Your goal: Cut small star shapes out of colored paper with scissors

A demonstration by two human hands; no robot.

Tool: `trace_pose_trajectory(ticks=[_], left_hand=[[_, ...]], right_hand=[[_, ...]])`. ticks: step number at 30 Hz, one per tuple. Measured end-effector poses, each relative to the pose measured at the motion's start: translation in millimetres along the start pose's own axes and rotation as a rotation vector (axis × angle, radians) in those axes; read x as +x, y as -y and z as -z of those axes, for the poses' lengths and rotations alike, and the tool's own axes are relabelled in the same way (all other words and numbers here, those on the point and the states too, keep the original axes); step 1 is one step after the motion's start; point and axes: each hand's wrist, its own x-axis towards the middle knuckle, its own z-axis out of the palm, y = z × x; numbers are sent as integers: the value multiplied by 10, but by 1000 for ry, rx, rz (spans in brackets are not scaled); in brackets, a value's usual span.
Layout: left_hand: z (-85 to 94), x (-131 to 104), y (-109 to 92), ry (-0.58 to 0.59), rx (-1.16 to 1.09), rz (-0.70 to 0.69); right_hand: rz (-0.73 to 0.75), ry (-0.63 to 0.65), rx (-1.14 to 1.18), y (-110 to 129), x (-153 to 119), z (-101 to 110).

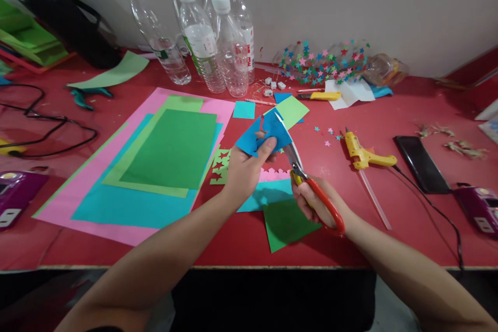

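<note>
My left hand (249, 168) pinches a dark blue piece of paper (277, 129) that has a cut running into it. In my right hand (317, 199) is a pair of scissors (326, 203) with red and yellow handles; their blades point up and away, at the right part of the blue paper. Beneath and beside the hands lie a star-punched light green strip (220, 167), a pink strip with a jagged edge (275, 174), a light blue sheet (251, 201) and a dark green square (286, 225). My left fingertips are partly hidden behind the blue paper.
Stacked coloured sheets (167, 150) lie left on the red table (218, 249). Plastic bottles (202, 46) stand at the back, near a star-covered bottle (322, 65) and a yellow cutter (324, 96). A glue gun (365, 155) and a phone (422, 163) lie right.
</note>
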Motion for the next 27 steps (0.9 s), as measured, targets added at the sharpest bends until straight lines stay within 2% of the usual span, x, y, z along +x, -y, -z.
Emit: trace_pose_trajectory(ticks=[6, 20, 23, 27], left_hand=[[1, 2, -1, 121, -76, 18], [18, 24, -10, 137, -124, 63], [39, 86, -73, 124, -220, 141], [86, 179, -132, 128, -402, 341]], right_hand=[[-32, -27, -17, -1, -4, -35], [-73, -78, -84, 27, 0, -9], [-70, -103, -129, 84, 16, 35], [-48, -178, -163, 100, 50, 93]])
